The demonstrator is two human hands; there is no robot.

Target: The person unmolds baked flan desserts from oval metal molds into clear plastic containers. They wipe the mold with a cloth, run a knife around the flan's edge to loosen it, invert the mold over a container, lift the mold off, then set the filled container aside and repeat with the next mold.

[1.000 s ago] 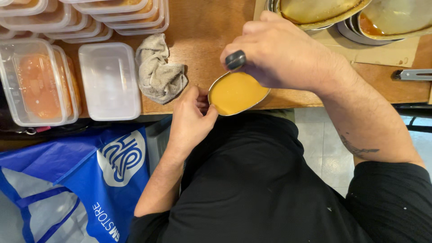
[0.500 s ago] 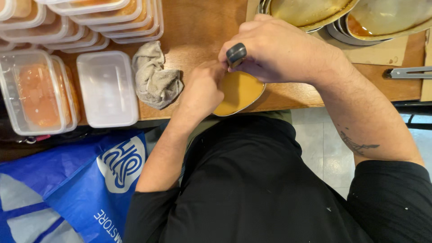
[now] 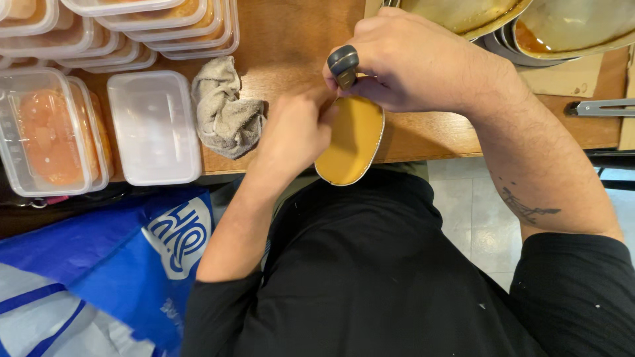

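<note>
Both hands are closed on one small oval tin of orange-yellow sauce – the right hand is clenched over its far end, with a dark, rounded handle gripped between thumb and fingers, and the left hand is pressed against the tin's left rim, fingers curled to steady it. The tin is held at the near edge of the wooden counter, half over the edge and above a black-clothed lap.

Going from largest to smallest around it: a blue shopping bag is seen low on the left; stacked clear plastic tubs of orange food are lined up on the left of the counter, with an empty lidded tub beside them; metal bowls with sauce residue are set at the upper right; a crumpled grey cloth lies just left of the left hand.

The step in hand is judged to be work on the tin's rim with the handled tool. A firm hold and a level tin would be called for next, since the sauce sits close to the rim and could be spilled
</note>
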